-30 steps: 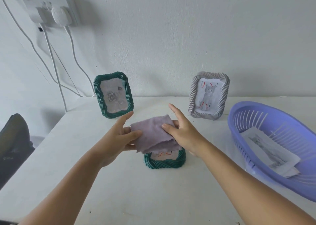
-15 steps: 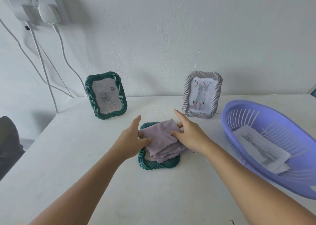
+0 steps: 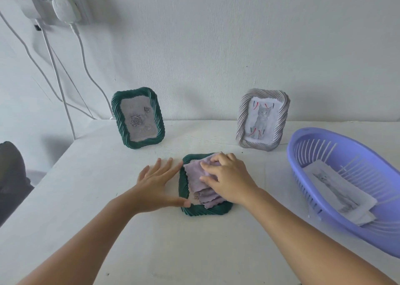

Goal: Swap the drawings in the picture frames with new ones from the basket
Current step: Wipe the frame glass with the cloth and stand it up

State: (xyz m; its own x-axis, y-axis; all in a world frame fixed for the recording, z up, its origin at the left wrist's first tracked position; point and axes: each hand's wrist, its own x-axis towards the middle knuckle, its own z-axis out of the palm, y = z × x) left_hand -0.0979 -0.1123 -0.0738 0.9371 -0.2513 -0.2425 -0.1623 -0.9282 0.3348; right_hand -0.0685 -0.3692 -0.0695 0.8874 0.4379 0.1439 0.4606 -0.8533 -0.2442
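Wiping looks like the step in hand: the right hand [image 3: 227, 182] presses a folded lilac cloth [image 3: 200, 179] onto the green frame lying flat [image 3: 205, 209] at the centre of the picture, fingers curled over the cloth's upper edge and holding it down. The left hand [image 3: 159, 184] lies flat on the white table [image 3: 194, 248] just left of that frame, fingers straight, thumb touching its lower left corner, grasping nothing.

Two more frames stand upright against the wall: a green frame with a rose drawing [image 3: 137, 117] at centre left and a grey frame with a cat drawing [image 3: 262, 120] at centre right. New drawings [image 3: 339, 195] lie in the purple basket [image 3: 324, 146] at the right edge.

My guess is that the next move calls for rubbing the cloth across the flat frame's face while the left hand steadies it, then lifting the cloth clear. Whether this frame already holds a new drawing cannot be told; the cloth hides most of it.
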